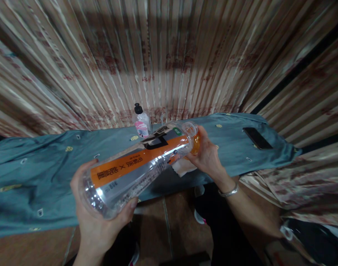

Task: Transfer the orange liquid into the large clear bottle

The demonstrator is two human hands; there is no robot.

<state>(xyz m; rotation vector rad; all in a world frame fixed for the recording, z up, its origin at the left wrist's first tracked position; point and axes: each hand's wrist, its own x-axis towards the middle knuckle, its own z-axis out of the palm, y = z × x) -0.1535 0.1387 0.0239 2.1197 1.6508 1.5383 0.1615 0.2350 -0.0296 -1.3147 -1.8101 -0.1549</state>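
A large clear plastic bottle (141, 166) with an orange and silver label is held aslant above the cloth-covered surface. Its wide base is at the lower left, gripped by my left hand (99, 221) with the thumb along the near side. My right hand (206, 153) is closed around the other, narrower end. Something orange and see-through (195, 144) shows there beside my fingers; I cannot tell whether it is a cap, liquid or another small container. Beneath that end, partly hidden, lies a crumpled white tissue or paper (184, 167).
A small clear bottle (142, 123) with a black top and pink label stands behind the large one. To the right lies a dark phone (256, 138) on the blue-green cloth (47, 166). Pleated curtains (169, 66) hang close behind. Tiled floor (154, 229) shows below.
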